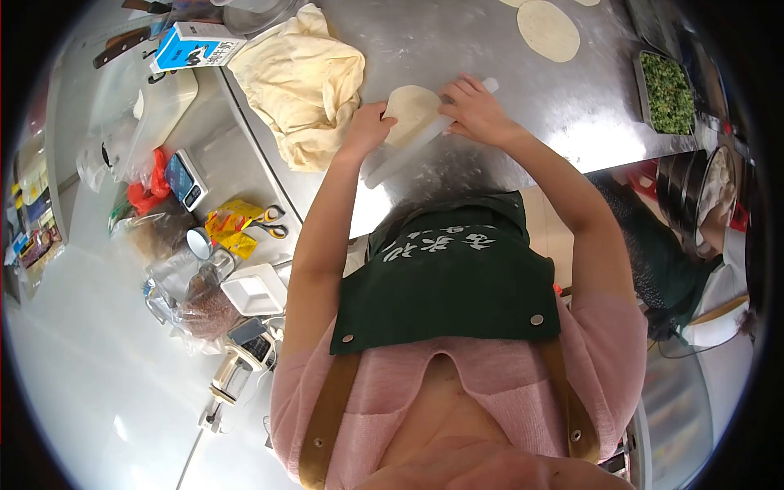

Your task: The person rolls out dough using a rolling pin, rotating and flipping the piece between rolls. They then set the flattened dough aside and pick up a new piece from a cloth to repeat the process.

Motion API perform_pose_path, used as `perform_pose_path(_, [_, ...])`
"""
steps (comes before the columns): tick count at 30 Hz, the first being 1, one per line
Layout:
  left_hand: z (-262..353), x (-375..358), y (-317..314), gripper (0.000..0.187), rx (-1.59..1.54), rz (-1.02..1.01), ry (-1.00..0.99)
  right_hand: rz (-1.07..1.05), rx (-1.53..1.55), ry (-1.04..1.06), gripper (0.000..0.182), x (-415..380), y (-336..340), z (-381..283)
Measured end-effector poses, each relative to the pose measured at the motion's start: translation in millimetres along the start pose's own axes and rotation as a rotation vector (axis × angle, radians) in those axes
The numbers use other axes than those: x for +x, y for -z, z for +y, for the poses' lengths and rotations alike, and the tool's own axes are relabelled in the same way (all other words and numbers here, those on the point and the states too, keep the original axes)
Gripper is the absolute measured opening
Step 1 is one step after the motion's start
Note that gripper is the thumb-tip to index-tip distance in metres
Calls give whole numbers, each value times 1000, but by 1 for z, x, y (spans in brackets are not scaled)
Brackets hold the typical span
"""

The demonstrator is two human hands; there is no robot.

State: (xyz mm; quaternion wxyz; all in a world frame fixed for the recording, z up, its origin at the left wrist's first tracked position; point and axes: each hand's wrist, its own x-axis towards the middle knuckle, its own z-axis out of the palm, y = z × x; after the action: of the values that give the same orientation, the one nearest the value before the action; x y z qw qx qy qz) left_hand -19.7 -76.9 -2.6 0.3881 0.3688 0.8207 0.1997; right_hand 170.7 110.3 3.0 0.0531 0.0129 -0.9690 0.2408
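A thin round of dough (411, 108) lies on the steel worktop in front of me. My left hand (369, 131) pinches its left edge between thumb and fingers. A pale rolling pin (407, 153) lies slantwise over the dough's near right side. My right hand (474, 110) is on the upper part of the pin, its fingers bent over it; part of the grip is hidden. Beside my left hand, a crumpled cream cloth (302, 90) sits on the worktop. Farther off at the top right is another flat dough round (548, 31).
A tray of chopped greens (667, 94) stands at the worktop's right edge. On the left are a milk carton (196, 47), a phone (186, 180), scissors (269, 222) and a white container (254, 290). Another person's arm (717, 233) shows at far right.
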Motion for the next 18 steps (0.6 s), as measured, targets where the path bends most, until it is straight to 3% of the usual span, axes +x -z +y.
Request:
perform_pose_path(4, [2, -6, 4, 24, -146, -34, 38, 20, -49, -181, 38, 21, -8, -9])
perform_pose_path(7, [0, -11, 0, 26, -374, -14, 82, 210, -227, -370, 47, 27, -33, -20])
perform_pose_path(10, [-10, -6, -10, 30, -729, 20, 81, 147, -231, -396, 53, 3, -36, -27])
perform_pose_path(16, [-7, 13, -2, 32, -682, -60, 66, 225, -256, -432, 54, 49, -38, -23])
perform_pose_path(18, [-5, 21, 0, 33, -561, -35, 18, 208, -291, -426, 54, 19, -44, -25])
